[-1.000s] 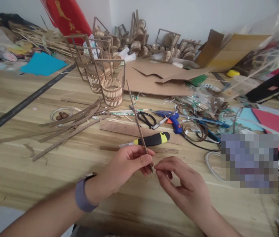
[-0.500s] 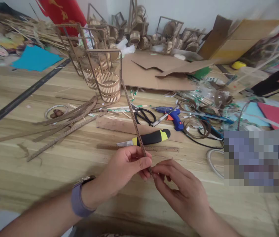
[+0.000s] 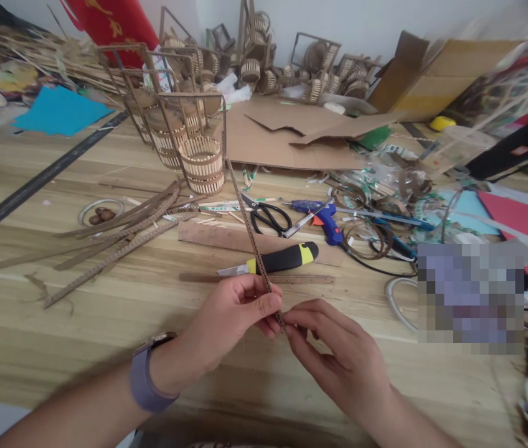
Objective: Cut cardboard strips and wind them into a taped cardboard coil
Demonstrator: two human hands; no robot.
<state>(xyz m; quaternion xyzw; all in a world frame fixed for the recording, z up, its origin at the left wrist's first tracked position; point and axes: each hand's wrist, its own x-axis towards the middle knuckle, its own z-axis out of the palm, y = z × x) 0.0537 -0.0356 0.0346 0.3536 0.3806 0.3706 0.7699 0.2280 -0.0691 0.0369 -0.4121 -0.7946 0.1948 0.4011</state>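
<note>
A narrow strip of corrugated cardboard (image 3: 251, 233) stands edge-on above the table, slanting up and away to the left. My left hand (image 3: 245, 308) pinches it near its lower part between thumb and fingers. My right hand (image 3: 334, 348) is closed at the strip's bottom end, thumb and forefinger pressed together on it. Just beyond my hands lies a black and yellow utility knife (image 3: 287, 257), blade out to the left. Another cardboard strip (image 3: 301, 280) rests flat under the knife. Black-handled scissors (image 3: 271, 218) and a blue glue gun (image 3: 329, 221) lie farther back.
Several slatted baskets with tall frames (image 3: 201, 165) stand at back left. Loose cardboard strips (image 3: 119, 242) are heaped at left, near a ring of tape holding brown balls (image 3: 103, 216). Cardboard sheets (image 3: 287, 146) and an open box (image 3: 451, 78) fill the back. Clutter covers the right.
The whole view has shifted slightly, with the table items appearing a little farther left. Both hands keep their hold on the cardboard strip, almost unchanged.
</note>
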